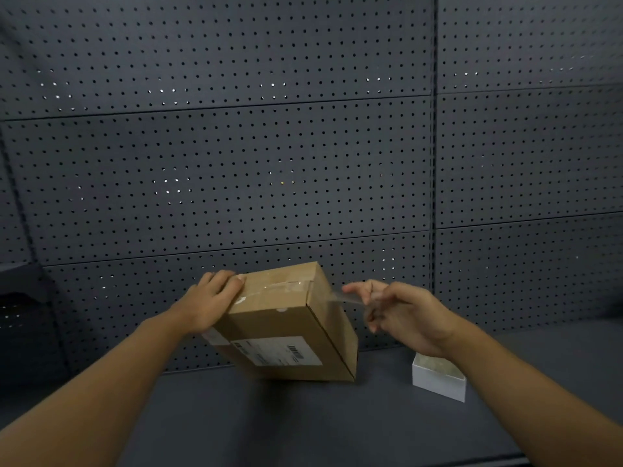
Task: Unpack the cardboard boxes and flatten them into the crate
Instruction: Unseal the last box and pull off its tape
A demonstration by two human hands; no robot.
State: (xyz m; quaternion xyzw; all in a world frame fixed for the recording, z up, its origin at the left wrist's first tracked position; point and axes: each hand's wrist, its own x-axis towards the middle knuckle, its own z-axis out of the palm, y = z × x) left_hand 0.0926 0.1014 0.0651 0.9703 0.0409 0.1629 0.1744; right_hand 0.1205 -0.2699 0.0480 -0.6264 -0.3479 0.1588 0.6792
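A brown cardboard box (286, 328) stands tilted on the dark worktop (303, 423), resting on its lower edge with its top leaning away toward the pegboard wall (236, 163). A white shipping label (276, 352) covers the face turned to the camera. At the box's upper left corner the left hand (209, 301) grips it, fingers (222, 279) curled over the top edge. To the right of the box, the right hand (401, 315) pinches a strip of clear tape (347, 298) between thumb and fingers; the strip stretches from the box's upper right corner to that hand, apparently half peeled from the top seam, though motion blur makes this hard to confirm. Lower right of the box, well apart from it, a small white box (438, 382) sits on the worktop.
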